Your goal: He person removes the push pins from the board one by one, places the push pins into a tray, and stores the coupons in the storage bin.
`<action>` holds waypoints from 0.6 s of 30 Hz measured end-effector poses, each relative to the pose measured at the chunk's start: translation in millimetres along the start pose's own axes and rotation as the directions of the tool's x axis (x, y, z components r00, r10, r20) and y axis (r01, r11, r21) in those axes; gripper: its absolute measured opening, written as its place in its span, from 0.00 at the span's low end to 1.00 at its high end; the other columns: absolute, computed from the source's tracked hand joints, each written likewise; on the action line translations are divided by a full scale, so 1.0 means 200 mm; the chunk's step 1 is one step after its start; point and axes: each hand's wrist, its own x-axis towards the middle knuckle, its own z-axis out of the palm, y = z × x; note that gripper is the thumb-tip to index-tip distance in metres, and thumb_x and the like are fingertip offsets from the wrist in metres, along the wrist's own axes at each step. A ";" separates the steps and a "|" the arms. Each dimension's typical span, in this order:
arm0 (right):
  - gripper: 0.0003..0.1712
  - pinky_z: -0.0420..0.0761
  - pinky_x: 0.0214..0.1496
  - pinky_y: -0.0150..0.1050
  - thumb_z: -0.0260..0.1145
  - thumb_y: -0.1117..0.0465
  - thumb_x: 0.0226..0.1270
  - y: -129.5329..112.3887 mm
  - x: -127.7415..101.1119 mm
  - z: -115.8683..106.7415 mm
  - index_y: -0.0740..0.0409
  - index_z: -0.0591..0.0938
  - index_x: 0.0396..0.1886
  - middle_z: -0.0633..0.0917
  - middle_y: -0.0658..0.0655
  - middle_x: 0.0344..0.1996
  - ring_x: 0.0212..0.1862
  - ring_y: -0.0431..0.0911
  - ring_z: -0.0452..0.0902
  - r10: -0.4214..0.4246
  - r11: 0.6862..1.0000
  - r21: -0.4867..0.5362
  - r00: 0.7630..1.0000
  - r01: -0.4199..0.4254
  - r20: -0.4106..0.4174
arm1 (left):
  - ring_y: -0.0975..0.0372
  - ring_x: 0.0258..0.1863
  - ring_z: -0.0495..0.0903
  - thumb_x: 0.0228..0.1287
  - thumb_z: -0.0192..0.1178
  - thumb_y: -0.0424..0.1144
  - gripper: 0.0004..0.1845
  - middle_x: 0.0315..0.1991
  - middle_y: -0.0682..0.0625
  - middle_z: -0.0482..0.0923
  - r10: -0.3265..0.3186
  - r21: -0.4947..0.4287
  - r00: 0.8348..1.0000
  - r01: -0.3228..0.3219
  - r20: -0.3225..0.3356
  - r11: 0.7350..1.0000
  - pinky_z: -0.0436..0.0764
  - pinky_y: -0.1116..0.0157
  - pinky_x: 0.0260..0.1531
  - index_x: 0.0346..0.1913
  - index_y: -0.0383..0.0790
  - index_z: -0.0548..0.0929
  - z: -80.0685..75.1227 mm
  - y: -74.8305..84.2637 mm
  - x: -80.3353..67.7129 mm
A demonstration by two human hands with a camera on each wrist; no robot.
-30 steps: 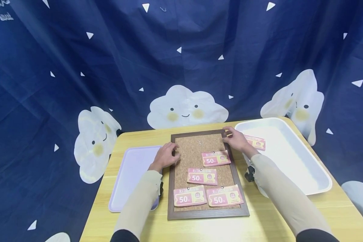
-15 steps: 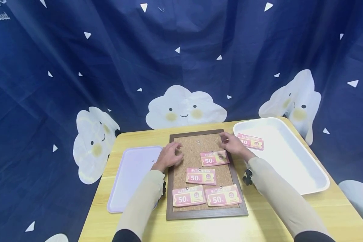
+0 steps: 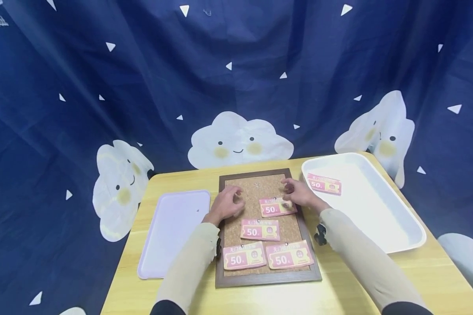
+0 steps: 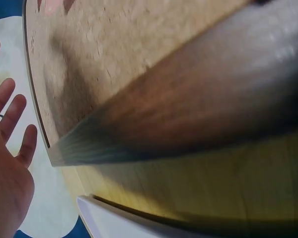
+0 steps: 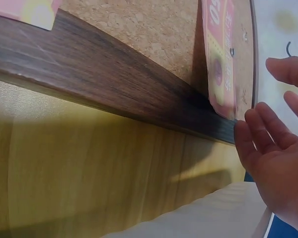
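A cork board with a dark wooden frame (image 3: 268, 280) lies on the table, bearing several pink-and-yellow coupons with pins at their upper edges. My left hand (image 3: 225, 205) hovers over the board's left side, fingers loosely bent and holding nothing. In the left wrist view, the fingers of the left hand (image 4: 10, 163) are spread apart. By the right edge, my right hand (image 3: 302, 193) is beside the uppermost coupon (image 3: 275, 208). Relaxed fingers of the right hand (image 5: 283, 153) grip nothing in the right wrist view; whether they touch that coupon (image 5: 221, 54) I cannot tell.
A white tray (image 3: 378, 210) at the right holds another coupon (image 3: 325, 185). The lilac tray (image 3: 173, 236) at the left has a small dark speck in it. Small clear pins (image 3: 257, 185) appear near the board's top. Behind the table hangs a blue curtain (image 3: 161, 65).
My right hand has moved from the frame's upper right corner down and inward toward the uppermost coupon. The left hand has shifted right, further over the cork.
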 end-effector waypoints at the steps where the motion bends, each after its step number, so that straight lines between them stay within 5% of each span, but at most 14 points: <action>1: 0.36 0.69 0.56 0.51 0.66 0.63 0.49 0.00 0.00 0.00 0.56 0.66 0.60 0.75 0.63 0.51 0.52 0.56 0.72 0.008 1.000 0.003 1.000 -0.008 0.006 | 0.66 0.42 0.73 0.48 0.59 0.53 0.24 0.42 0.59 0.75 0.001 -0.002 1.000 -0.001 0.008 1.000 0.73 0.63 0.43 0.50 0.50 0.74 0.00 0.01 0.00; 10: 0.37 0.75 0.47 0.45 0.67 0.63 0.44 0.00 -0.02 0.03 0.52 0.68 0.59 0.73 0.60 0.55 0.49 0.52 0.75 0.076 0.996 -0.044 0.997 -0.075 0.033 | 0.67 0.42 0.72 0.47 0.58 0.52 0.25 0.41 0.59 0.75 0.048 -0.004 0.999 -0.048 -0.009 0.999 0.72 0.64 0.45 0.51 0.49 0.74 0.06 0.06 0.02; 16: 0.38 0.76 0.36 0.39 0.69 0.64 0.41 0.01 -0.02 0.04 0.50 0.69 0.58 0.73 0.59 0.55 0.24 0.45 0.77 0.082 0.994 -0.078 0.996 -0.079 0.035 | 0.67 0.41 0.72 0.48 0.56 0.51 0.22 0.40 0.61 0.74 0.053 0.007 0.998 -0.054 0.015 0.999 0.72 0.66 0.44 0.49 0.51 0.74 0.09 0.11 0.03; 18: 0.38 0.75 0.41 0.41 0.70 0.64 0.40 0.02 -0.02 0.05 0.50 0.70 0.57 0.73 0.59 0.55 0.26 0.45 0.77 0.070 0.992 -0.107 0.997 -0.067 0.023 | 0.67 0.42 0.72 0.49 0.56 0.51 0.22 0.41 0.61 0.74 0.044 0.010 0.999 -0.045 0.021 0.999 0.72 0.65 0.44 0.49 0.51 0.74 0.09 0.13 0.03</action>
